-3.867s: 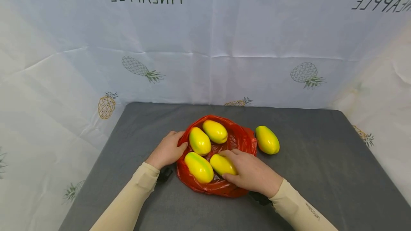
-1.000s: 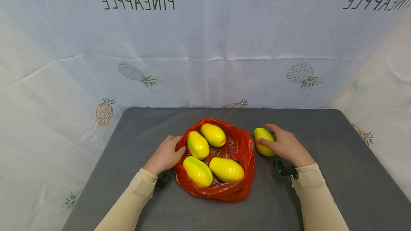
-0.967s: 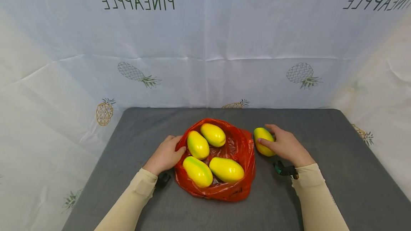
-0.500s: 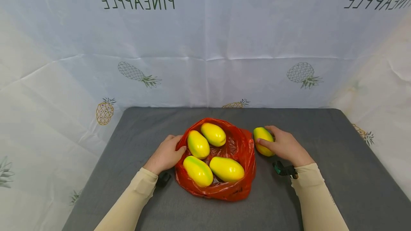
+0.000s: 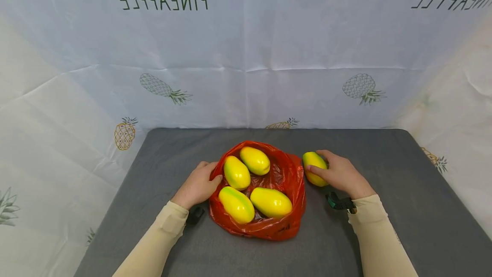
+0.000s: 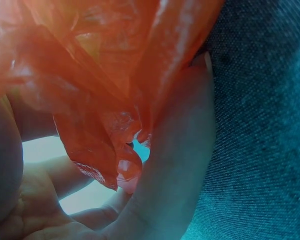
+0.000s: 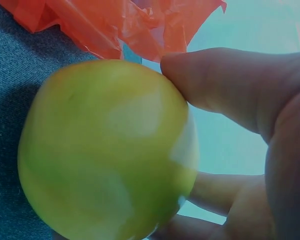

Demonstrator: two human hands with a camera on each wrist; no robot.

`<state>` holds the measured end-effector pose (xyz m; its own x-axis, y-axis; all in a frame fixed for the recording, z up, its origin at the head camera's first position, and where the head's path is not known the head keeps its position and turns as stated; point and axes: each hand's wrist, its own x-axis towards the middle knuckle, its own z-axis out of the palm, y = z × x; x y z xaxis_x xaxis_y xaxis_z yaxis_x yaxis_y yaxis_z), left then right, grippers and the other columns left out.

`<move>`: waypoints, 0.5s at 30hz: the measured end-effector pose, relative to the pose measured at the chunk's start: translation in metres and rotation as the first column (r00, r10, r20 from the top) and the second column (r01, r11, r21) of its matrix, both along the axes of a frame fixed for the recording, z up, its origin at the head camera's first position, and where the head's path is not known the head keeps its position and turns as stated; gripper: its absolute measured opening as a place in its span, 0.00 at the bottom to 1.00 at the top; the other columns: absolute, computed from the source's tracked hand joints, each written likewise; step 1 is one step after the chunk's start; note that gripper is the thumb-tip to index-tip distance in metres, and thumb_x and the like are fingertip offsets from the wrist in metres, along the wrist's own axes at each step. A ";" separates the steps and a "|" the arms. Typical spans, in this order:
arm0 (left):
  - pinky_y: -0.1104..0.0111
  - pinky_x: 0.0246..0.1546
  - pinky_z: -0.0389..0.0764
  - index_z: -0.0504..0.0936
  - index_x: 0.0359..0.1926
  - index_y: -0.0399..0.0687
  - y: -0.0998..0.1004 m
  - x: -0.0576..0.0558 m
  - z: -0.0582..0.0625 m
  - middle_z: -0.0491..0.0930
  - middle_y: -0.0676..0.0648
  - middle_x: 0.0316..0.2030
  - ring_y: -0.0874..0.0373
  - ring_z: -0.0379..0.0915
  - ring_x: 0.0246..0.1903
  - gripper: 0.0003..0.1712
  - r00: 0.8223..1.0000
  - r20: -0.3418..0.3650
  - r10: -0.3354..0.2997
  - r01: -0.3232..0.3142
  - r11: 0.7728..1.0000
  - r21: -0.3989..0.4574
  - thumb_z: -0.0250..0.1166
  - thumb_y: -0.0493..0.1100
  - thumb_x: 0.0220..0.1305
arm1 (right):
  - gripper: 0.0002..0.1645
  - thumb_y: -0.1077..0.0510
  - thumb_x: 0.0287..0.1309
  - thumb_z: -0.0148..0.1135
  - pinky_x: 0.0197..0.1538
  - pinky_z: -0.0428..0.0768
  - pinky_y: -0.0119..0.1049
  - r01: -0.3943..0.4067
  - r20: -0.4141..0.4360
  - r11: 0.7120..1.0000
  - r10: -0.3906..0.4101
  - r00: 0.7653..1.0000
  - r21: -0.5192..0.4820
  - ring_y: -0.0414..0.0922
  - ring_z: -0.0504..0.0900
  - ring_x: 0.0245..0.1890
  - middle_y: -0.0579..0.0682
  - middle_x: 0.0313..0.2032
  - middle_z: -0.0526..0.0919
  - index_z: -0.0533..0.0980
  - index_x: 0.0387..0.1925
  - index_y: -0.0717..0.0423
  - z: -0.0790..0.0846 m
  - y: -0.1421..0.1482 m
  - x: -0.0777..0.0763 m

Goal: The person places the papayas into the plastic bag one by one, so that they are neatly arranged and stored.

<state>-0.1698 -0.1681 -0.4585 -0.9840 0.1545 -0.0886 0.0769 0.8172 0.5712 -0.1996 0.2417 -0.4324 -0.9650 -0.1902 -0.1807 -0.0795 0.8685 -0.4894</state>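
A red plastic bag stands spread open at the middle of the table, with several glossy yellow-green papayas lying inside it. My left hand holds the bag's left rim; in the left wrist view, the crumpled red plastic runs between thumb and fingers. Just right of the bag, another papaya lies on the table. My right hand grips this one, thumb on its near side and fingers over the far side. Up close in the right wrist view, the papaya partly hides those fingers.
A dark grey cloth covers the table. Behind it hangs a pale curtain with pineapple prints, which also closes off both sides. Dark straps with small devices sit at both wrists, the right one showing more.
Since the oldest frame, my right hand has let go of a papaya inside the bag and moved right to the one outside. The left hand stays at the rim. Little differs over the last second.
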 end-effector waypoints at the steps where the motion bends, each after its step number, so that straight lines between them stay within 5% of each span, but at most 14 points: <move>1: 0.46 0.61 0.85 0.77 0.74 0.41 0.000 0.000 0.000 0.80 0.37 0.61 0.44 0.80 0.53 0.29 1.000 0.001 0.002 -0.002 1.000 0.001 0.63 0.47 0.79 | 0.51 0.32 0.74 0.61 0.62 0.81 0.66 0.001 -0.003 1.000 -0.001 1.000 0.000 0.66 0.81 0.60 0.72 0.69 0.77 0.64 0.79 0.66 0.000 0.000 0.000; 15: 0.46 0.60 0.86 0.77 0.74 0.41 0.001 0.001 0.002 0.80 0.37 0.60 0.45 0.80 0.52 0.29 1.000 0.006 0.009 -0.009 1.000 0.005 0.63 0.47 0.79 | 0.52 0.32 0.72 0.64 0.57 0.84 0.64 0.015 -0.068 1.000 -0.016 0.998 -0.023 0.64 0.82 0.57 0.71 0.68 0.78 0.63 0.80 0.62 0.015 0.002 0.004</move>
<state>-0.1685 -0.1675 -0.4568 -0.9847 0.1466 -0.0942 0.0662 0.8149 0.5758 -0.1956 0.2437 -0.4179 -0.9778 -0.1783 -0.1101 -0.1000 0.8587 -0.5026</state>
